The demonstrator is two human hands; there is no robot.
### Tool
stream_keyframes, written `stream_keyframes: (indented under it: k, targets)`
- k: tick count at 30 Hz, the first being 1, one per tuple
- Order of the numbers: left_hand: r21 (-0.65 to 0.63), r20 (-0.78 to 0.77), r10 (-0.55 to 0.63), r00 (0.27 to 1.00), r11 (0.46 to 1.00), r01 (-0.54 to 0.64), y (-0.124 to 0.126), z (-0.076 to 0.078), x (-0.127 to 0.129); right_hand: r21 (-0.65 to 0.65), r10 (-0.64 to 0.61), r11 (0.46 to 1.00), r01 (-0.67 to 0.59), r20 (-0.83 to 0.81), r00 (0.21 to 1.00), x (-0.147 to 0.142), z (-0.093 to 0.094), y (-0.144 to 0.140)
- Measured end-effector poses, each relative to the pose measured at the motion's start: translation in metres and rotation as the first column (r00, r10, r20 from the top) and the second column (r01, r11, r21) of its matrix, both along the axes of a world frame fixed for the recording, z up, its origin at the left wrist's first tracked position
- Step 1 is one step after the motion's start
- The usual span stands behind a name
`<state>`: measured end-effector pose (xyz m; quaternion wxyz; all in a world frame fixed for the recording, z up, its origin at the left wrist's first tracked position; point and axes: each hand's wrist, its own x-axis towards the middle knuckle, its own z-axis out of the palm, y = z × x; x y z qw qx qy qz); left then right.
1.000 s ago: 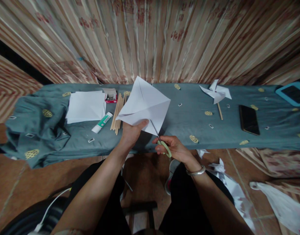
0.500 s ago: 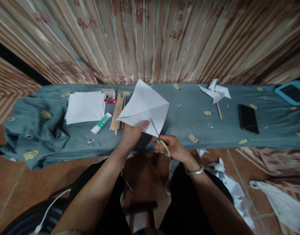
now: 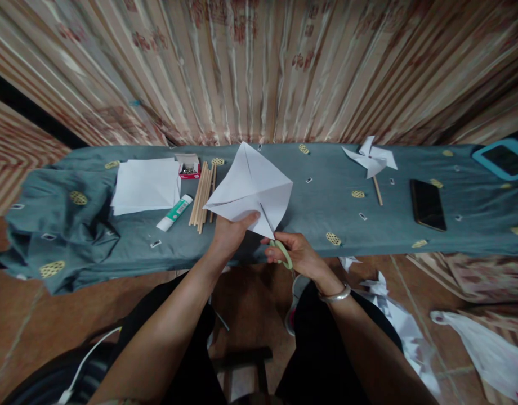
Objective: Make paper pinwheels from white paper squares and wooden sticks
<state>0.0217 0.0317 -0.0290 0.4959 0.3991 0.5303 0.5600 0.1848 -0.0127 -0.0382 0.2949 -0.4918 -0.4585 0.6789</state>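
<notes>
My left hand (image 3: pixel 232 232) pinches the lower edge of a white square sheet of paper (image 3: pixel 259 183), thumb on top and the other fingers hidden beneath. The sheet is creased along its diagonals and has a slit at its left corner. Green-handled scissors (image 3: pixel 281 253) are in my right hand (image 3: pixel 299 254), with fingers in the loops. One blade lies over the sheet's lower corner, pointing up towards the middle. Across the cloth to the right lies a finished paper pinwheel (image 3: pixel 372 158) on a wooden stick.
Left on the cloth-covered table (image 3: pixel 318 208) are a paper stack (image 3: pixel 147 185), a glue stick (image 3: pixel 174 212), wooden sticks (image 3: pixel 202 197) and a small red box (image 3: pixel 188 166) of metal bits. A phone (image 3: pixel 428 205) and blue-framed tablet (image 3: pixel 506 160) lie right. Paper pieces (image 3: pixel 405 326) are on the floor.
The sheet, with my left hand on it, has shifted very slightly down and right. My right hand and the scissors are nearly where they were, the blade still at the lower corner.
</notes>
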Motion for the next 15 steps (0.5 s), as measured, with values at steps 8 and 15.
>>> stream_keyframes:
  k: [8,15]
  targets:
    - [0.005,0.005,-0.02,1.0,1.0,0.02,-0.0006,0.0025,-0.0003,0.004,-0.009,1.0,0.009,0.021,1.0,-0.0022,0.0014,0.0004]
    - [-0.005,0.001,-0.017,1.0,1.0,0.017,-0.0011,0.0016,0.0012,-0.007,-0.029,1.0,0.029,-0.01,1.0,-0.0037,0.0015,0.0]
